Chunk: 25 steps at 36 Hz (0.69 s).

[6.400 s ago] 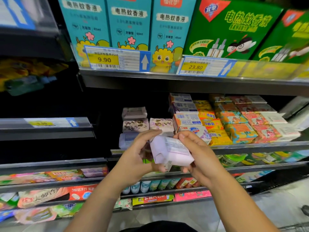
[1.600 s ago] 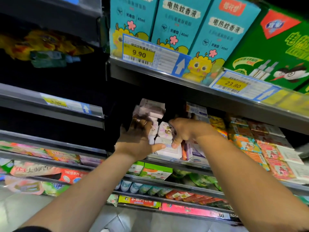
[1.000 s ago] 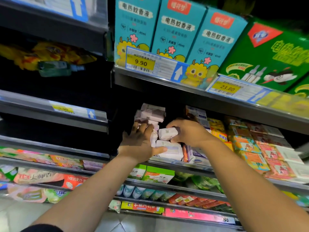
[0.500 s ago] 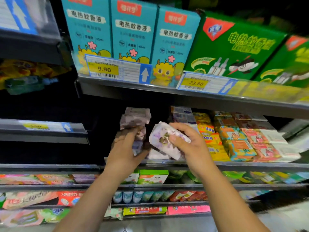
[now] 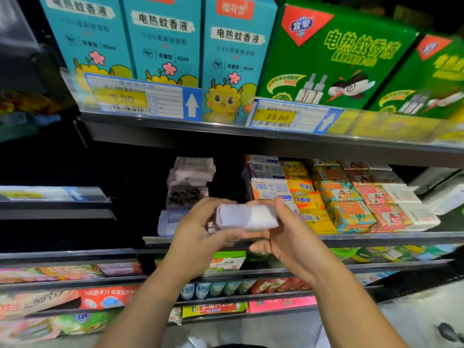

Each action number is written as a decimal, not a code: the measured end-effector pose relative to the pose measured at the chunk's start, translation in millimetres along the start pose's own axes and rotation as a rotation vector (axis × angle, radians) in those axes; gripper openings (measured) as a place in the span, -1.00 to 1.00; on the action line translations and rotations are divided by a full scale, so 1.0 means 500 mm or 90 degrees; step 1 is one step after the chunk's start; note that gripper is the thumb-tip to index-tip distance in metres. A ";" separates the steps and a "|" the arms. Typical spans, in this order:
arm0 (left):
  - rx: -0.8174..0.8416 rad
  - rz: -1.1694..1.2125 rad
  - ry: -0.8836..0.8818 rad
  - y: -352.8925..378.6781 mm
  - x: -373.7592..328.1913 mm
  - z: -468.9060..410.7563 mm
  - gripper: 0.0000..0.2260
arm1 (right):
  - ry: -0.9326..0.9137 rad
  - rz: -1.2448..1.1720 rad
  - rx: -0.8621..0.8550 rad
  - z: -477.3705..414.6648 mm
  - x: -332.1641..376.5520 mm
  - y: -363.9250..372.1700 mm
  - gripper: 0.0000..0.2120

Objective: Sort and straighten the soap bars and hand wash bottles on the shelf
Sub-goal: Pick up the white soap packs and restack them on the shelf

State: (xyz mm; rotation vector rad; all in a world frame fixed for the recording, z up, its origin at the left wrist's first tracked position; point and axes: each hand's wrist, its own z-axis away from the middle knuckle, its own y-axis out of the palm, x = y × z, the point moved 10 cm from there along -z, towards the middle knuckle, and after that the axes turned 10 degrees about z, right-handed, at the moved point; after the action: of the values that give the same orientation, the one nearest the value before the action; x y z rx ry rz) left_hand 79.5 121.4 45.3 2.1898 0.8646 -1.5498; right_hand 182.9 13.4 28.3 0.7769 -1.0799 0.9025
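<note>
Soap bar [image 5: 247, 216]: lay level between left hand [image 5: 200, 237] and right hand [image 5: 288, 237], both gripping its ends, before the shelf [image 5: 376, 238].

We read 电热蚊香液 and 45ml on the teal boxes [image 5: 163, 41] — the same 电热蚊香液 on the green box [image 5: 334, 54]. Right price tag [image 5: 288, 118]: 23.80. Left tag [image 5: 140, 99] is blurred, seemingly 9.90. Yellow soap packs [image 5: 305, 194] — 硫磺皂.
</note>
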 end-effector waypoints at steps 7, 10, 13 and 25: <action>-0.109 0.275 -0.145 0.005 0.011 -0.001 -0.77 | -0.110 0.111 -0.091 0.005 0.041 0.001 -0.60; -0.098 0.297 -0.150 0.004 0.013 -0.002 -0.60 | -0.131 0.095 -0.150 0.002 0.049 -0.010 -0.58; 0.034 0.305 -0.138 0.016 0.013 0.008 -0.34 | -0.122 0.053 -0.172 0.001 0.048 -0.014 -0.67; -0.080 0.201 0.035 -0.092 -0.051 0.006 -0.48 | -0.120 0.003 0.067 0.000 0.053 0.075 -0.20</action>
State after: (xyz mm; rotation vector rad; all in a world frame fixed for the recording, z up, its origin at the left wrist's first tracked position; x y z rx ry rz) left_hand 42.2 147.1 71.6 2.1628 0.5776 -1.2569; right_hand 154.8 35.7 56.9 0.9620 -1.2066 0.9098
